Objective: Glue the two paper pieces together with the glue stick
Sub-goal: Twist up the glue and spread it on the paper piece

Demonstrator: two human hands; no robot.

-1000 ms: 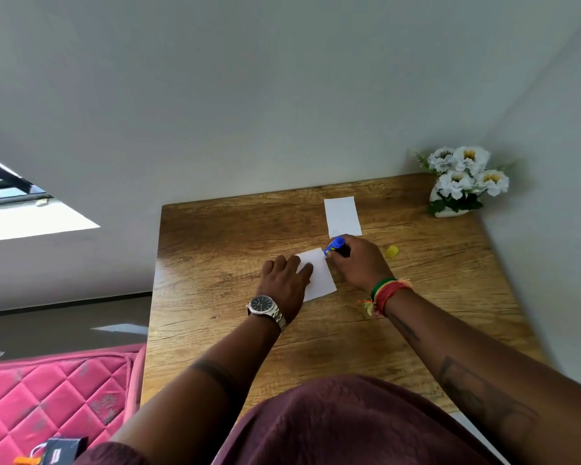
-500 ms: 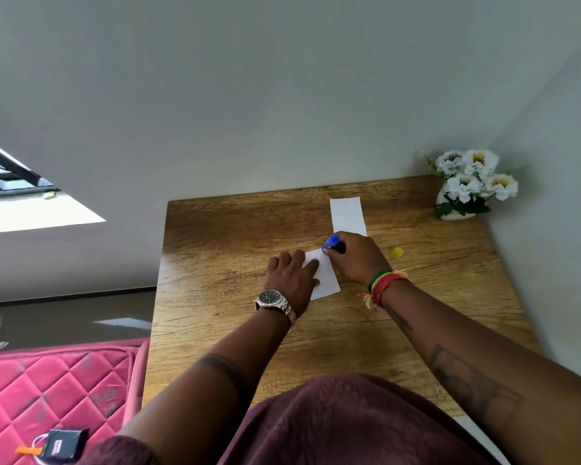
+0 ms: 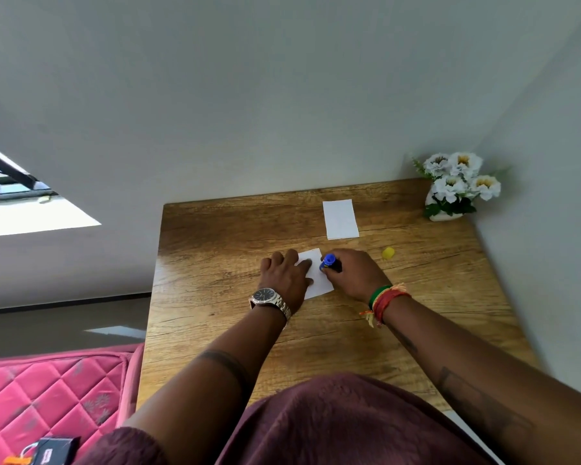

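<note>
I see my right hand (image 3: pixel 356 273) gripping the blue glue stick (image 3: pixel 329 262); my left hand (image 3: pixel 284 278) lies flat, pinning the near white paper rectangle (image 3: pixel 317 280). The second white paper rectangle (image 3: pixel 340 219) lies beyond, lengthwise away, nearer my right.

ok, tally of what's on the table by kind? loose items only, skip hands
Paper pieces: 2, near paper under the left hand, far paper lying free
Glue stick: 1, blue, gripped in the right hand
Yellow cap: 1
Flower vase: 1
Total: 5
</note>
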